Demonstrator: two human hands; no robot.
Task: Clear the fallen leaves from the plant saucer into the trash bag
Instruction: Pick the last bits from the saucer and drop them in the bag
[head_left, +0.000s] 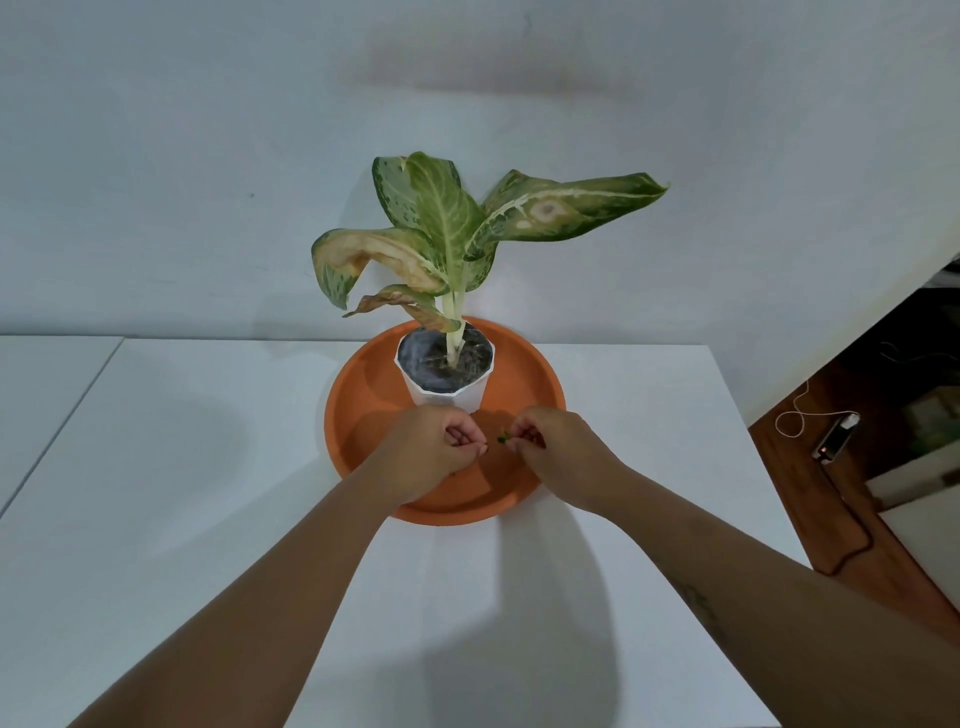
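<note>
pot (445, 382) blocks saucer (353, 415) rear, front open

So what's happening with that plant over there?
A person is picking bits out of the orange saucer under a white potted plant. The right hand pinches a small green leaf scrap; the left hand is curled shut beside it. No trash bag is in view.

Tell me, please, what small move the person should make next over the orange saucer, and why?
Probably lift the right hand clear of the orange saucer and carry off the small green leaf bit pinched at its fingertips. No trash bag is in view, so it must be found. The left hand is curled beside it; what it holds is unclear.
</note>
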